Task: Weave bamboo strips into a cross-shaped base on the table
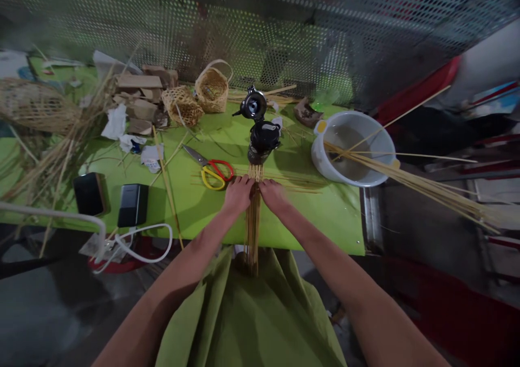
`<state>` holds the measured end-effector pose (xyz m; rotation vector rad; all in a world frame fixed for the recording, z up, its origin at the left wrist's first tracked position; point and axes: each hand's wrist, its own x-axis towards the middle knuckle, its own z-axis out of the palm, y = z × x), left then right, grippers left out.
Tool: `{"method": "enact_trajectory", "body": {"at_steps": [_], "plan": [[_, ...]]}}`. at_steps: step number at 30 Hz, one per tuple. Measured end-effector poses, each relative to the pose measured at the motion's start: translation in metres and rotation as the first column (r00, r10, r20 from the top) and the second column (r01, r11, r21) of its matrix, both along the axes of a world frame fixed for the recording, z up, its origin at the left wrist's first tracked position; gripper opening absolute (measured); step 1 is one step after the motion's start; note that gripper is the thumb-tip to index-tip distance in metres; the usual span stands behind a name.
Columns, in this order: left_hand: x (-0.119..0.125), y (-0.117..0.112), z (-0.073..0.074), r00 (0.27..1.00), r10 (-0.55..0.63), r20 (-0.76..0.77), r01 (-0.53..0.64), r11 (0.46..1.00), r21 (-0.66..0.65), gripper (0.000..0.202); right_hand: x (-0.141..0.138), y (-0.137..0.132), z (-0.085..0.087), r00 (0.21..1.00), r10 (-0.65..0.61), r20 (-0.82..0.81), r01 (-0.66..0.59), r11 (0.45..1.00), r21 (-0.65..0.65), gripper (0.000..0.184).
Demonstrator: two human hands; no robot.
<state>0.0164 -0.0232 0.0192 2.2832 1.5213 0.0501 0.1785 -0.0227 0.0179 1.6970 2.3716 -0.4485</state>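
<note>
A bundle of thin bamboo strips [253, 231] lies lengthwise on the green table [325, 215], its near end hanging over the front edge. My left hand [238, 192] presses on the strips from the left, fingers curled down on them. My right hand [273, 193] meets it from the right, fingers likewise bent onto the strips. Crosswise strips [292, 180] run out to the right under my hands. A black bottle [262, 139] stands on the far end of the bundle.
Red-and-yellow scissors [213, 172] lie left of my hands. A white bowl [351, 147] holds long strips at the right. Two small woven baskets [199, 98] sit at the back. Two black boxes [109, 199] and a white cable [142, 242] are at front left.
</note>
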Motion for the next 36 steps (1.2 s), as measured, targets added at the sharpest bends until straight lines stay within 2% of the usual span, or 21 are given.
{"method": "enact_trajectory", "body": {"at_steps": [4, 7, 9, 11, 14, 16, 23, 28, 32, 36], "plan": [[-0.016, -0.019, -0.007, 0.999, -0.05, 0.017, 0.05, 0.999, 0.003, 0.051, 0.0, -0.016, 0.005, 0.998, -0.069, -0.016, 0.069, 0.997, 0.046, 0.029], [-0.035, -0.043, -0.013, 0.996, -0.078, 0.048, 0.078, 0.997, 0.017, 0.06, -0.003, -0.045, 0.006, 0.978, -0.146, -0.146, 0.164, 0.98, 0.116, 0.036], [-0.049, -0.057, -0.014, 0.998, -0.037, 0.043, 0.036, 0.999, 0.028, 0.058, -0.005, -0.071, 0.002, 0.962, -0.123, -0.242, 0.162, 0.976, 0.147, 0.047], [-0.06, -0.068, -0.012, 1.0, 0.021, 0.021, -0.022, 0.999, 0.032, 0.053, -0.008, -0.098, -0.004, 0.957, -0.093, -0.275, 0.131, 0.984, 0.123, 0.052], [-0.07, -0.076, -0.006, 0.996, 0.087, -0.019, -0.086, 0.996, 0.035, 0.051, -0.013, -0.127, -0.016, 0.964, -0.086, -0.251, 0.103, 0.993, 0.057, 0.058], [-0.075, -0.077, -0.004, 0.993, 0.113, -0.041, -0.111, 0.993, 0.048, 0.052, -0.016, -0.138, -0.023, 0.97, -0.087, -0.227, 0.101, 0.994, 0.05, 0.062], [-0.094, -0.062, -0.009, 0.986, 0.126, -0.108, -0.117, 0.99, 0.081, 0.055, -0.025, -0.144, -0.037, 0.962, -0.124, -0.241, 0.16, 0.978, 0.133, 0.064], [-0.107, -0.053, -0.01, 0.988, 0.118, -0.104, -0.111, 0.991, 0.077, 0.057, -0.03, -0.149, -0.039, 0.952, -0.17, -0.253, 0.216, 0.962, 0.166, 0.06], [-0.101, -0.059, -0.011, 0.996, 0.056, -0.074, -0.052, 0.997, 0.057, 0.055, -0.036, -0.15, -0.034, 0.95, -0.212, -0.23, 0.253, 0.954, 0.163, 0.056], [-0.082, -0.064, -0.015, 0.997, -0.074, -0.017, 0.075, 0.996, 0.058, 0.055, -0.044, -0.142, -0.029, 0.95, -0.23, -0.212, 0.261, 0.956, 0.133, 0.057]]}}
